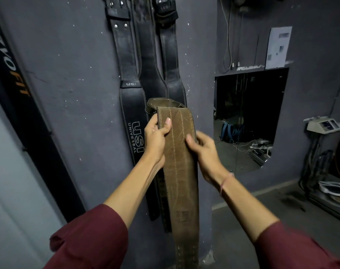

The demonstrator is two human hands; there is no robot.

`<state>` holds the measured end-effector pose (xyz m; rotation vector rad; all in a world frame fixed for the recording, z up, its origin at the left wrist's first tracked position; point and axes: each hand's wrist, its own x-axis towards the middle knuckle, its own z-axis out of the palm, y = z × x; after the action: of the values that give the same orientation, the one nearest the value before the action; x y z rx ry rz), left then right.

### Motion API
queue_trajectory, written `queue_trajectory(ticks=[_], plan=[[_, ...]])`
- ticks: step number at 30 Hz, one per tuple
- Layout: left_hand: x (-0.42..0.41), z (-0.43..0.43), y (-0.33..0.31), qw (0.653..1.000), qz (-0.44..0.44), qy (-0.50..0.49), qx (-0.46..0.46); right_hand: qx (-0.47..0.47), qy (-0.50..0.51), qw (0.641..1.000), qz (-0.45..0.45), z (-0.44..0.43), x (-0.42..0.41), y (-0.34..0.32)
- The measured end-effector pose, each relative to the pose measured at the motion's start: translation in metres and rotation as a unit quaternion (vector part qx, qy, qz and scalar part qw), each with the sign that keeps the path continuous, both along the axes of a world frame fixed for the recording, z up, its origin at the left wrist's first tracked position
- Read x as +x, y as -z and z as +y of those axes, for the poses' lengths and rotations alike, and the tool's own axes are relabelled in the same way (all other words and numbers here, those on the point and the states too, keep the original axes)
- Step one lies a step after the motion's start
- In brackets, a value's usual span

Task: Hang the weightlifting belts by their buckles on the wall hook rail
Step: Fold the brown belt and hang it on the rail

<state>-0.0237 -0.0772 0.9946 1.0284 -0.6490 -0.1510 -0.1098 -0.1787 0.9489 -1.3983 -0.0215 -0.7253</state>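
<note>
Brown leather belt (181, 167) held upright in front of the grey wall (78, 94), folded over at the top, its long end hanging down past my forearms and out of the bottom of view. My left hand (156, 136) is closed on the belt's left edge near the fold, thumb across the stitched face. My right hand (203, 150) grips the right edge slightly lower, thumb on the face, fingers wrapped behind. Buckle not discernible; the folded top hides it. Behind the brown belt, three black belts (132, 113) hang side by side flat against the wall, the left one printed "USI UNIVERSAL". Their tops run out of view, so the hooks are not visible. Mirror (248, 117) on the wall to the right.
</note>
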Motion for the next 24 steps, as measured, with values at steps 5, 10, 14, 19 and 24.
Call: queue_trajectory(ticks=[5, 10, 14, 19, 24], plan=[[0.001, 0.002, -0.002, 0.997, -0.062, -0.020, 0.031, 0.046, 0.040, 0.998, 0.016, -0.007, 0.025, -0.071], [-0.005, 0.004, 0.050, 0.983, -0.115, -0.108, 0.091, 0.066, 0.076, 0.995, -0.026, 0.004, 0.032, -0.078], [-0.017, 0.008, 0.129, 0.986, -0.029, -0.070, 0.148, 0.065, 0.093, 0.992, -0.061, -0.004, 0.033, -0.095], [-0.023, 0.001, 0.121, 0.987, -0.030, -0.080, 0.137, 0.061, 0.093, 0.990, -0.088, -0.014, 0.029, -0.096], [0.001, -0.014, 0.014, 0.984, -0.086, -0.144, 0.067, 0.034, 0.073, 0.994, -0.076, -0.014, 0.027, -0.070]])
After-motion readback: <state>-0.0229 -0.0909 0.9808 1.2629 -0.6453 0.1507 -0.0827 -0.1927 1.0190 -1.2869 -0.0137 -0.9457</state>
